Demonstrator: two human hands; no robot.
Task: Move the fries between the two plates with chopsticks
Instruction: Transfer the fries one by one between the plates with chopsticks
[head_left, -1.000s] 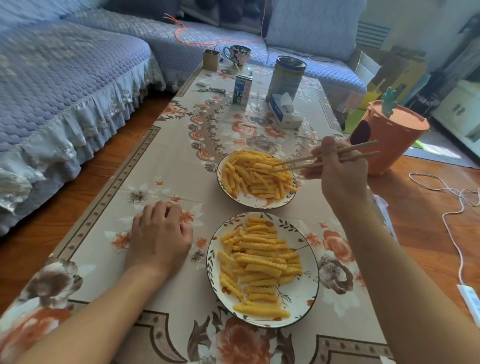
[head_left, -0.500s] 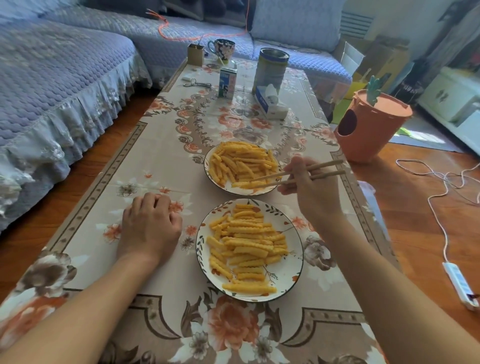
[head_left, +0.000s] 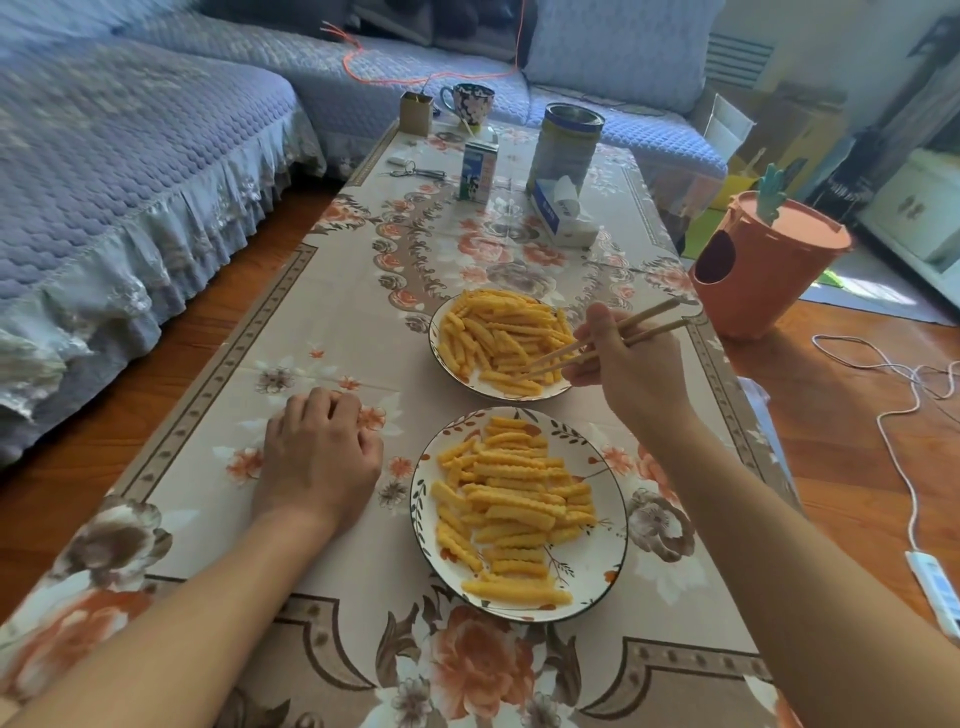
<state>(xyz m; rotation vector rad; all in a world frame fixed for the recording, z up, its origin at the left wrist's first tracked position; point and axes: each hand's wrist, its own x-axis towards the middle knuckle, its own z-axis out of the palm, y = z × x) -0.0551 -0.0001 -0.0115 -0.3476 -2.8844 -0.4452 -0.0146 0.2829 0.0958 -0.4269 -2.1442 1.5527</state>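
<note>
Just two plates (head_left: 613, 566) (both heaped), two chopsticks (head_left: 613, 340)

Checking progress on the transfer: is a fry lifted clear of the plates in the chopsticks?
No. The chopsticks in the right hand have their tips down among the fries on the far plate.

My left hand (head_left: 319, 457) comes in from seven o'clock, bare, no ring, no watch, no glove. The forearm behind it is bare too, no sleeve showing right to the frame's edge. My right hand (head_left: 631, 374) comes in from five o'clock: same story, bare wrist, bare forearm, nothing worn.
</note>
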